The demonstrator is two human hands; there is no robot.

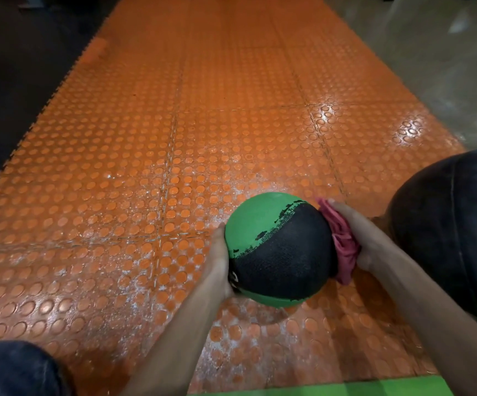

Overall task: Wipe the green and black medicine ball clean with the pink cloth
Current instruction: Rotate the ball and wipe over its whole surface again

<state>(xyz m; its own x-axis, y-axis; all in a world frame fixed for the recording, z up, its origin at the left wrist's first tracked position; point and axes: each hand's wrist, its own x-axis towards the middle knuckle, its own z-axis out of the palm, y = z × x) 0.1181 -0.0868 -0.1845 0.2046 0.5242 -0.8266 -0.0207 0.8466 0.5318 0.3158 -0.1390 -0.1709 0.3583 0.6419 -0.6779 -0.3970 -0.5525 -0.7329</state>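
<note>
While left hand (pixel 216 262) holds ball (pixel 277 247), cloth (pixel 345 248) half hidden under right hand (pixel 360 232)

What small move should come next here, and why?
Probably sweep the pink cloth across the medicine ball toward its black top: the right hand presses it only against the right side, while the left hand steadies the ball.
</note>
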